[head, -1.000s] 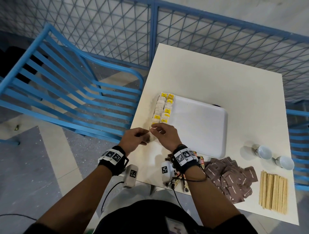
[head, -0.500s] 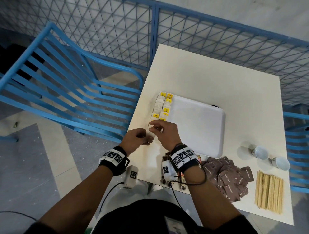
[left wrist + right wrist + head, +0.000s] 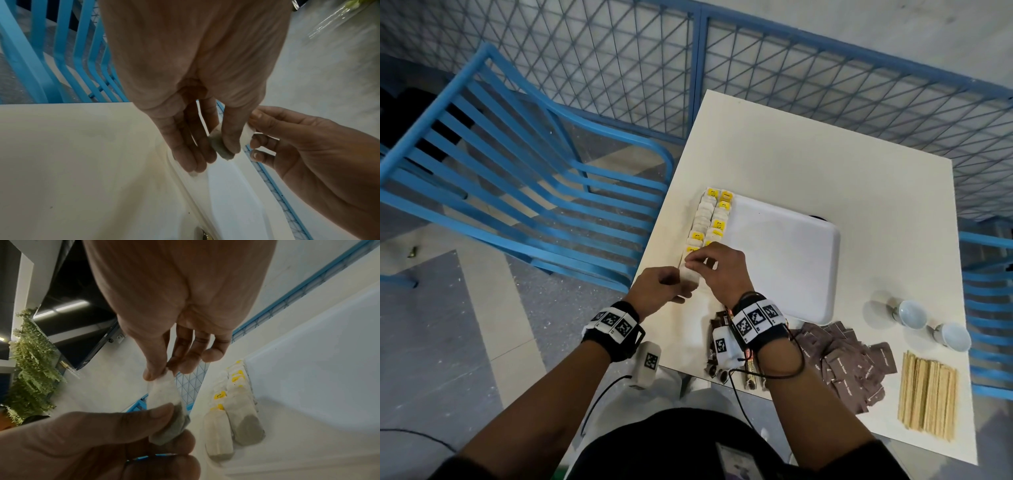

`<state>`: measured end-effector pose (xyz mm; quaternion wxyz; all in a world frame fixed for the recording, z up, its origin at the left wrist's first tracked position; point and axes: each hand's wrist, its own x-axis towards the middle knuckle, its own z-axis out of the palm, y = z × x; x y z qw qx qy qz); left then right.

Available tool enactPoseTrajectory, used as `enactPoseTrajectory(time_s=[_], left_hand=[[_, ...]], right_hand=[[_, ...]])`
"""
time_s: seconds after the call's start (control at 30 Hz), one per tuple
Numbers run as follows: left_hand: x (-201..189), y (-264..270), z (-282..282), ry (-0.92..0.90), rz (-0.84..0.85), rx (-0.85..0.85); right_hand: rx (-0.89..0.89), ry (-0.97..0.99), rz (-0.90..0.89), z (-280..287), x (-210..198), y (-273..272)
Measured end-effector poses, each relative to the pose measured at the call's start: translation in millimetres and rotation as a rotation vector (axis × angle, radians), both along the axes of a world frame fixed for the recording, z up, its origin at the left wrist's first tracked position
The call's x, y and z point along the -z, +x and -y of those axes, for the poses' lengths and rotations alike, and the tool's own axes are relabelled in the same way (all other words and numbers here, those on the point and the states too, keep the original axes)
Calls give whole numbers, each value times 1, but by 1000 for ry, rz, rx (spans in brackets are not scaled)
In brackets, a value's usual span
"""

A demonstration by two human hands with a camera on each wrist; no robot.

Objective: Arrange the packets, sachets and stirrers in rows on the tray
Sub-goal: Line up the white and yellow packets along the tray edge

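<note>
A white tray (image 3: 784, 260) lies on the cream table (image 3: 825, 154). Two rows of tea bags (image 3: 709, 219) with yellow tags fill its left edge. Over the tray's near-left corner, both hands hold one tea bag (image 3: 690, 275). My left hand (image 3: 681, 284) pinches its dark lower end (image 3: 221, 149) between thumb and fingers. My right hand (image 3: 693, 262) pinches the white upper end (image 3: 162, 391). The laid rows (image 3: 236, 410) sit just right of the held bag. Brown sachets (image 3: 849, 363) and wooden stirrers (image 3: 928, 394) lie at the table's near right.
Dark stick packets (image 3: 717, 342) lie under my right wrist at the table's front edge. Two small white cups (image 3: 912, 313) stand right of the tray. A blue slatted chair (image 3: 517, 205) is left of the table, and a blue mesh fence (image 3: 791, 68) runs behind.
Both hands keep hold of the same tea bag and have shifted slightly toward the tray's near-left corner. Nothing else on the table has moved.
</note>
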<state>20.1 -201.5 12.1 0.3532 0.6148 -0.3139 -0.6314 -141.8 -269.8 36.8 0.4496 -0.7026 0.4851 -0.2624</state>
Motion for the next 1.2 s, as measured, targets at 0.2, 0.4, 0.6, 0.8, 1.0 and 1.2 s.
enactPoseTrajectory(time_s=[0.2, 0.4, 0.6, 0.8, 1.0, 1.2], left_hand=[[-2, -1, 0, 13, -1, -3], [-2, 1, 2, -5, 0, 9], [4, 3, 7, 2, 16, -50], [11, 3, 12, 42, 45, -24], [18, 7, 15, 55, 186, 41], [20, 14, 21, 61, 248, 77]], right_hand=[[3, -23, -1, 3, 4, -1], [9, -16, 25, 7, 5, 0], [92, 131, 7, 7, 4, -2], [25, 289, -198, 3, 22, -10], [235, 330, -210, 4, 46, -17], [255, 347, -363, 2, 60, -24]])
